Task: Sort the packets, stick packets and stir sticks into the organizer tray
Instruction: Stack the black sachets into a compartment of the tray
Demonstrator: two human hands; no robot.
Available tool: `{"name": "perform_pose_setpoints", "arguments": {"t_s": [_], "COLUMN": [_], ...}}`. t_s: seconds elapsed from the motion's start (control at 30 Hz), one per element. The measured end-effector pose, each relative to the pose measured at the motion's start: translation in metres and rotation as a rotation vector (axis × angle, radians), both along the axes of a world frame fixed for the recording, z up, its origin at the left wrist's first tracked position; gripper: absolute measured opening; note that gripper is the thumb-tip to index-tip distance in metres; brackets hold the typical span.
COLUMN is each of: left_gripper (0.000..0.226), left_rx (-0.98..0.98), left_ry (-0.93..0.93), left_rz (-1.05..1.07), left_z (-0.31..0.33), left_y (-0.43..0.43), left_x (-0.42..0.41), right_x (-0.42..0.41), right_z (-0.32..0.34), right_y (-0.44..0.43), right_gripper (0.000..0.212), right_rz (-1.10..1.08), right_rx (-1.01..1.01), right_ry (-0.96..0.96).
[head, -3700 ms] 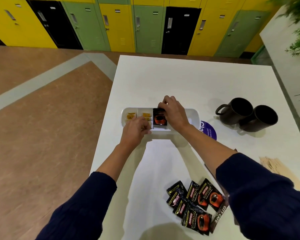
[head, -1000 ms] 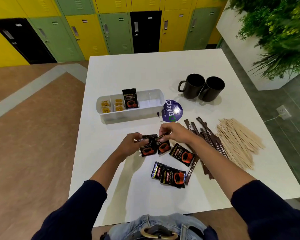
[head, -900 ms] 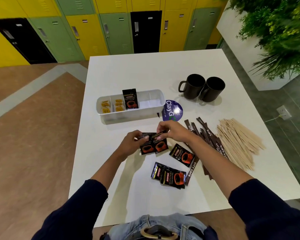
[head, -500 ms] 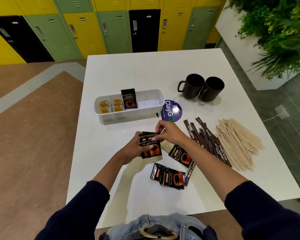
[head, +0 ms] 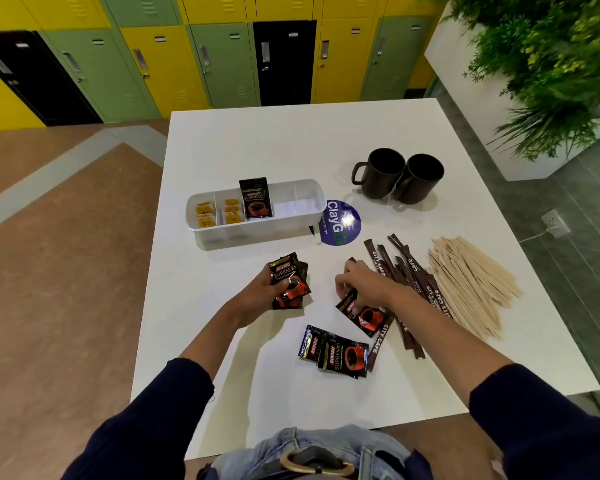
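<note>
Yellow, green and black lockers (head: 222, 64) line the far wall behind a white table (head: 257, 140); the left hand (head: 264, 296) is closed around a small stack of black coffee packets (head: 289, 280), held just above the tabletop; beyond that grasp sits the white organizer tray (head: 257, 230), with yellow packets (head: 219, 213) in its left compartments and one black packet (head: 256, 198) standing upright beside them; the right hand (head: 364, 285) pinches the near edge of another black packet (head: 366, 317) lying flat; nearer than it lie loose packets (head: 336, 351); to its right, touching the wrist, spread brown stick packets (head: 406, 271), then pale wooden stir sticks (head: 471, 282); two dark mugs (head: 399, 176) stand farther off.
</note>
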State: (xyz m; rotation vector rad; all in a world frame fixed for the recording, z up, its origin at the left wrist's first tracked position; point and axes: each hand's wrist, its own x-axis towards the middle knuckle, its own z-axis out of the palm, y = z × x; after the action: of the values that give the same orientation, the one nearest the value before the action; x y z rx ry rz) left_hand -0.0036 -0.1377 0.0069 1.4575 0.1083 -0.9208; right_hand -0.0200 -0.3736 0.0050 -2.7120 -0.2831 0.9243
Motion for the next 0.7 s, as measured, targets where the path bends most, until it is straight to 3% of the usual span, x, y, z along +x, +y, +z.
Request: {"name": "perform_pose_setpoints", "arguments": {"t_s": [0.2, 0.5, 0.7], "left_gripper": [0.038, 0.038, 0.032], "left_rx": [0.048, 0.054, 0.003], "left_ry": [0.032, 0.019, -0.006], "left_rz": [-0.004, -0.007, -0.013], "left_z": [0.004, 0.007, 0.014], "left_y": [-0.001, -0.002, -0.008], "left_x": [-0.004, -0.002, 0.0], "right_x": [0.005, 0.037, 0.051], "right_z": [-0.002, 0.051, 0.057], "right_y": [0.003, 0.024, 0.046], "right_gripper": [0.017, 0.037, 0.035], "right_rz": [0.036, -0.252, -0.301], "right_rx": [-0.003, 0.497, 0.547], "right_ry": [-0.113, -0.019, -0.043]}}
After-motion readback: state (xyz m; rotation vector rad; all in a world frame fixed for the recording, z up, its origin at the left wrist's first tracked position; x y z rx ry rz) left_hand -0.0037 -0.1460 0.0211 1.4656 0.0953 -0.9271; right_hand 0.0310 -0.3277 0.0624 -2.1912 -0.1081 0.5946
